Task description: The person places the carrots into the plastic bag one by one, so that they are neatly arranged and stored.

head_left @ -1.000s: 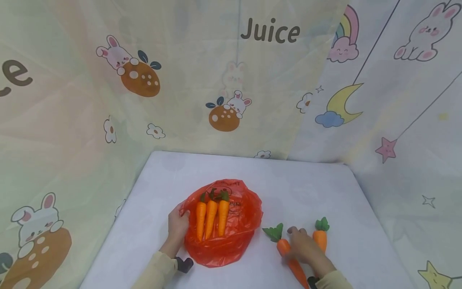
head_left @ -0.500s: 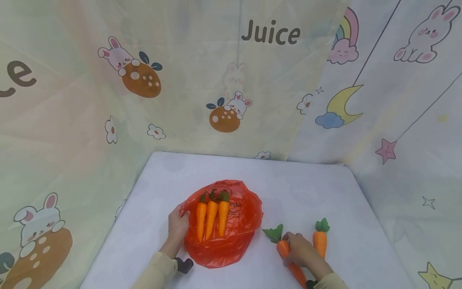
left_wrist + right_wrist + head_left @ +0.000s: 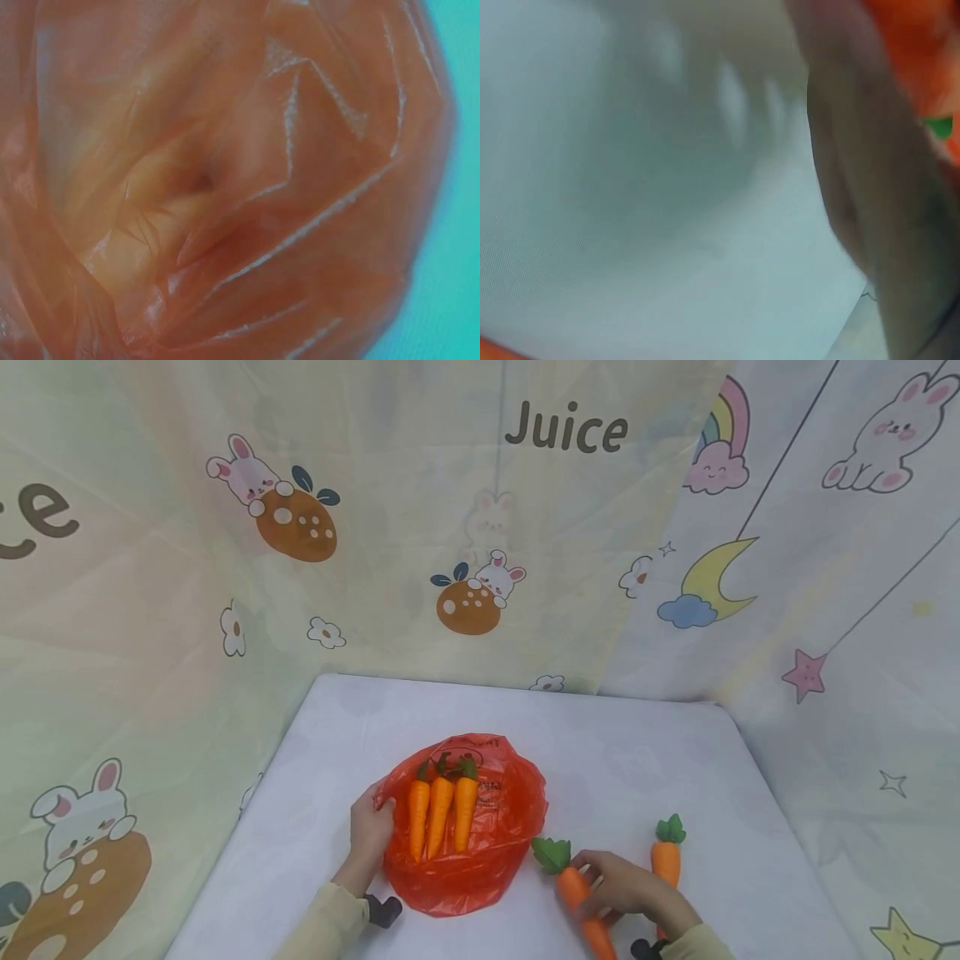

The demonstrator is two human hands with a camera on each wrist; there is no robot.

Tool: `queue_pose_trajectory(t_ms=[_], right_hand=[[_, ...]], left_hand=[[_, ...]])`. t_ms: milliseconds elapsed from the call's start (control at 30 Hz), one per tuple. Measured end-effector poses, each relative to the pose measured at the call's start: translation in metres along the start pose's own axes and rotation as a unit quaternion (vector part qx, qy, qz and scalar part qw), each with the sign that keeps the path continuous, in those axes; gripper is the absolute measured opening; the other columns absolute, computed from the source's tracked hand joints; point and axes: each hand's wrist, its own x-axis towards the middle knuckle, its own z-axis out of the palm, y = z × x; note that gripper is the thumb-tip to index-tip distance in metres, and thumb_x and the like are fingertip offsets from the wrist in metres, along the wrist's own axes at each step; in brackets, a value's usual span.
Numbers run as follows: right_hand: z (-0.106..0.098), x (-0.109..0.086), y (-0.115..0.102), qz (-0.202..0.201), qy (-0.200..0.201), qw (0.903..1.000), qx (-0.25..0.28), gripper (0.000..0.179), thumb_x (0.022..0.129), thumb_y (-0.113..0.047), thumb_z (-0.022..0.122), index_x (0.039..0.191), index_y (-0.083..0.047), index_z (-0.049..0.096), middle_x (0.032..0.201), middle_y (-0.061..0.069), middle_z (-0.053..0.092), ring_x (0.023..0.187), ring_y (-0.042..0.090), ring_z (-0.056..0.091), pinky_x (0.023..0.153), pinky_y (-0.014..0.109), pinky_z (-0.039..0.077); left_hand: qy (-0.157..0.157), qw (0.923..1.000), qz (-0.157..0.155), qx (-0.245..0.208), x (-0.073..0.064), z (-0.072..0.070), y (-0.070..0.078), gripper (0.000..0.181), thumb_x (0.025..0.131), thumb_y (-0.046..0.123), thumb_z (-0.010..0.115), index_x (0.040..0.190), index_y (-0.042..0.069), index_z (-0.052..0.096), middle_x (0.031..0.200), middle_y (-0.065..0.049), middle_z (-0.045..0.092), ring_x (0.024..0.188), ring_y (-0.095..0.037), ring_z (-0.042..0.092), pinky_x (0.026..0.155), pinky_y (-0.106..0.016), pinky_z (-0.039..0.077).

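A red plastic bag (image 3: 510,810) lies spread with its mouth facing up, and three carrots (image 3: 440,818) with green tops rest side by side in it. At the bag's left edge my left hand (image 3: 371,831) grips the rim between thumb and fingers. Through the left wrist view the bag's thin film (image 3: 300,210) fills most of the picture. My right hand (image 3: 618,889) grips another carrot (image 3: 576,893) around its upper body, its leafy top pointing toward the bag. Fingers (image 3: 870,150) and a blurred piece of that orange carrot (image 3: 915,45) show in the right wrist view.
One more carrot (image 3: 666,864) lies on the white table (image 3: 600,752) to the right, partly behind my right wrist. A printed cloth (image 3: 390,527) with rabbits and stars hangs around the back and sides of the table.
My right hand has closed on the carrot and drawn it left, off its earlier spot, so its leaves now come close to the bag. The left hand and bag stay put.
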Motion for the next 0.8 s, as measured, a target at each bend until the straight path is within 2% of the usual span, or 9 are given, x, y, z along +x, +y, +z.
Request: queue_pose_trajectory(t_ms=[100, 233, 533, 667, 800], right_hand=[[0.001, -0.003, -0.003, -0.004, -0.047, 0.9987, 0.017, 0.047, 0.079, -0.006, 0.082, 0.122, -0.010, 0.064, 0.105, 0.010, 0.059, 0.086, 0.026, 0.060, 0.072, 0.041, 0.061], [0.005, -0.004, -0.006, -0.017, -0.098, 0.9942, 0.041, 0.044, 0.082, -0.006, 0.080, 0.123, -0.012, 0.064, 0.106, 0.010, 0.059, 0.086, 0.026, 0.061, 0.074, 0.041, 0.061], [0.031, 0.003, -0.025, -0.061, -0.200, 0.9750, 0.075, 0.042, 0.087, -0.011, 0.078, 0.126, -0.014, 0.063, 0.109, 0.008, 0.061, 0.086, 0.024, 0.062, 0.077, 0.034, 0.060], [0.046, 0.009, -0.041, -0.089, -0.229, 0.9652, 0.089, 0.042, 0.089, -0.014, 0.077, 0.128, -0.013, 0.061, 0.113, 0.007, 0.062, 0.090, 0.024, 0.061, 0.079, 0.033, 0.058], [0.053, 0.014, -0.060, -0.128, -0.244, 0.9552, 0.108, 0.044, 0.091, -0.013, 0.075, 0.132, -0.011, 0.058, 0.118, 0.008, 0.062, 0.095, 0.024, 0.061, 0.079, 0.035, 0.060]], left_hand=[[-0.001, 1.0000, 0.006, 0.000, 0.000, 0.000, 0.000, 0.045, 0.105, 0.011, 0.051, 0.149, 0.006, 0.046, 0.144, -0.017, 0.054, 0.129, -0.038, 0.054, 0.106, -0.051, 0.043], [-0.001, 1.0000, 0.002, -0.002, 0.000, 0.000, 0.000, 0.045, 0.105, 0.012, 0.052, 0.150, 0.009, 0.046, 0.144, -0.014, 0.055, 0.129, -0.037, 0.054, 0.106, -0.049, 0.043], [-0.004, 1.0000, 0.003, -0.002, 0.000, 0.002, 0.000, 0.045, 0.105, 0.011, 0.051, 0.149, 0.009, 0.047, 0.144, -0.013, 0.055, 0.128, -0.036, 0.054, 0.107, -0.049, 0.043], [-0.004, 1.0000, -0.001, 0.000, 0.001, 0.003, 0.000, 0.044, 0.105, 0.010, 0.050, 0.149, 0.007, 0.046, 0.143, -0.015, 0.055, 0.128, -0.037, 0.054, 0.107, -0.051, 0.043], [-0.006, 1.0000, -0.005, -0.002, 0.002, 0.003, 0.001, 0.044, 0.105, 0.009, 0.049, 0.149, 0.006, 0.046, 0.143, -0.017, 0.055, 0.129, -0.037, 0.054, 0.106, -0.051, 0.044]])
